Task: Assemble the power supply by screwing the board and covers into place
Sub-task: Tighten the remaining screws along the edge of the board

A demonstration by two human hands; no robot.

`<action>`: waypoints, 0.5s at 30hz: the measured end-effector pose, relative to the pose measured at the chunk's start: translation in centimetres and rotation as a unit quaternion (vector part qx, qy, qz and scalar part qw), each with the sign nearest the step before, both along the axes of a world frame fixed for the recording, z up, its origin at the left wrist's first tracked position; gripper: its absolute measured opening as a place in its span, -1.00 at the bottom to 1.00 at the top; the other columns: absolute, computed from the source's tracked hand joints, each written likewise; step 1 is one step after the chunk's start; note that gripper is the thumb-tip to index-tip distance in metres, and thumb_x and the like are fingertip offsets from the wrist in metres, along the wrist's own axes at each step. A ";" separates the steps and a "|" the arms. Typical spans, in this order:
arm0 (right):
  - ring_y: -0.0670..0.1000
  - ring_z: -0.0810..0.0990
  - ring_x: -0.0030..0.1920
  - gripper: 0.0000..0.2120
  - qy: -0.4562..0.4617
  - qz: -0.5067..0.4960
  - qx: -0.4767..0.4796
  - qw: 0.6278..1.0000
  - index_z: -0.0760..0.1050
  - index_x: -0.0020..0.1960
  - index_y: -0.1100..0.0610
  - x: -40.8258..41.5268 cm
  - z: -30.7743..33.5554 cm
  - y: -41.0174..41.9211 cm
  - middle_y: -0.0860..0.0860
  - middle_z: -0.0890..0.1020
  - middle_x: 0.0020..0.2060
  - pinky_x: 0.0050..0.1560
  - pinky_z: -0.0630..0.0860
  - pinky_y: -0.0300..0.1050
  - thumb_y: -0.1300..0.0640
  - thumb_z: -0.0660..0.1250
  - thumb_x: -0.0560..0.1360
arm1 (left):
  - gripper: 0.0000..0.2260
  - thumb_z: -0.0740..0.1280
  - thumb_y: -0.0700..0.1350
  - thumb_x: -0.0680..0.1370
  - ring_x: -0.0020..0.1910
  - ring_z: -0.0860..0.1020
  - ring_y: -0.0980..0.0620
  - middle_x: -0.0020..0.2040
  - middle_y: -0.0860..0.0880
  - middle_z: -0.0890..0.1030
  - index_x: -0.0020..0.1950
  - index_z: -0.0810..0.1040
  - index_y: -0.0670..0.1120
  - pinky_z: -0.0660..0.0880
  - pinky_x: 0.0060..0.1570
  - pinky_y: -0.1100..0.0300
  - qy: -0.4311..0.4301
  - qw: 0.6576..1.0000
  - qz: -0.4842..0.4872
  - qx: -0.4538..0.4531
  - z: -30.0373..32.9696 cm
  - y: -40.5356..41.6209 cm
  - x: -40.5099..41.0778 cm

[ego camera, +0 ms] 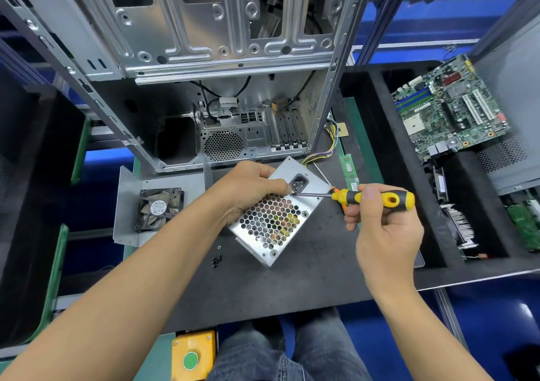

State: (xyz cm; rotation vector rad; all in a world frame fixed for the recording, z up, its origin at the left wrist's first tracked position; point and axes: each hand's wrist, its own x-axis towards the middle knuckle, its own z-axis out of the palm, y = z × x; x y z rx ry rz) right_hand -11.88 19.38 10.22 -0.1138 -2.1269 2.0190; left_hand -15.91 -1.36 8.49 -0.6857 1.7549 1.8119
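Observation:
A silver power supply (pixel 276 220) lies tilted on the dark mat, its honeycomb grille face up, with a black socket near its far end. My left hand (pixel 248 189) grips its upper left side, thumb near the socket. My right hand (pixel 380 223) holds a yellow and black screwdriver (pixel 377 198) level, with the shaft pointing left. The tip meets the casing just below the socket, close to my left thumb. A few small black screws (pixel 216 259) lie on the mat to the left of the unit.
An open metal computer case (pixel 204 59) stands behind the unit. A black fan (pixel 159 208) sits in a metal cover (pixel 127 205) at left. At right are a green motherboard (pixel 450 109), a memory stick (pixel 349 170) and a heatsink (pixel 458 223). A yellow button box (pixel 193 354) is at the near edge.

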 end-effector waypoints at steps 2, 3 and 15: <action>0.01 0.62 -0.35 -0.81 0.004 0.004 0.002 1.000 0.53 -0.09 0.01 0.1 0.1 0.0 0.06 0.67 -0.30 -0.36 0.53 -0.21 -0.10 0.31 0.52 | -0.87 0.51 -0.28 0.44 -0.42 0.62 -0.01 -0.26 -0.16 0.70 -0.04 0.68 -0.17 0.61 -0.36 0.14 0.001 1.000 0.001 0.001 0.0 0.0 0.0; 0.01 0.63 -0.34 -0.82 0.008 0.005 0.006 1.000 0.54 -0.10 0.00 0.1 0.1 0.0 0.06 0.67 -0.30 -0.35 0.54 -0.21 -0.10 0.32 0.52 | -0.87 0.51 -0.28 0.44 -0.42 0.63 -0.01 -0.26 -0.16 0.70 -0.04 0.68 -0.16 0.61 -0.35 0.13 0.000 1.000 0.000 0.000 0.0 0.0 0.1; 0.17 0.59 -0.32 -0.77 0.091 0.072 0.160 0.980 0.58 -0.04 -0.03 -0.1 2.5 -0.4 0.00 0.63 -0.29 -0.28 0.55 0.15 -0.18 0.35 0.52 | -0.87 0.50 -0.30 0.44 -0.42 0.63 -0.02 -0.27 -0.17 0.70 -0.04 0.68 -0.16 0.60 -0.40 0.15 0.002 1.000 0.009 0.008 0.1 0.2 0.2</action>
